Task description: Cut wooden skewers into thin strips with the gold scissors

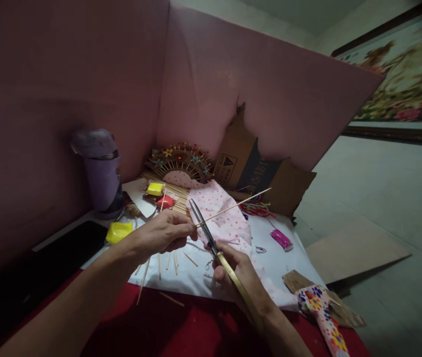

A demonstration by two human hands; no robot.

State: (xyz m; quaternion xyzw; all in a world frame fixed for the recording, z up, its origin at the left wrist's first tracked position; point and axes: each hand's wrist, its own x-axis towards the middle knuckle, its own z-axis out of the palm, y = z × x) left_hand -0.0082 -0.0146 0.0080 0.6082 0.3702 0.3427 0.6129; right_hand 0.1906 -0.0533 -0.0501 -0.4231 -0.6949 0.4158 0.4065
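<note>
A thin wooden stick (pixel 250 199) is pinched in the fingers of my left hand (pixel 168 230) and points up to the right. My right hand (pixel 238 272) grips a pair of scissors (pixel 205 228) with golden handles. Their blades meet the stick close to my left fingertips; whether they have cut into it I cannot tell. Below my hands, several short stick pieces (pixel 160 265) lie on the white sheet and the red cloth (pixel 151 327). Pink dotted fabric (pixel 229 210) spreads behind the scissors, and a bundle of long sticks (pixel 179 194) lies beyond my left hand.
A purple tumbler (pixel 103 181) stands at the left beside a black slab (pixel 70 253). Yellow clay packs (pixel 155 189), a red pack (pixel 165 201) and a magenta pack (pixel 281 239) lie around. A decorated fan-shaped piece (pixel 181 163) and torn cardboard (pixel 266 173) lean against the pink panel.
</note>
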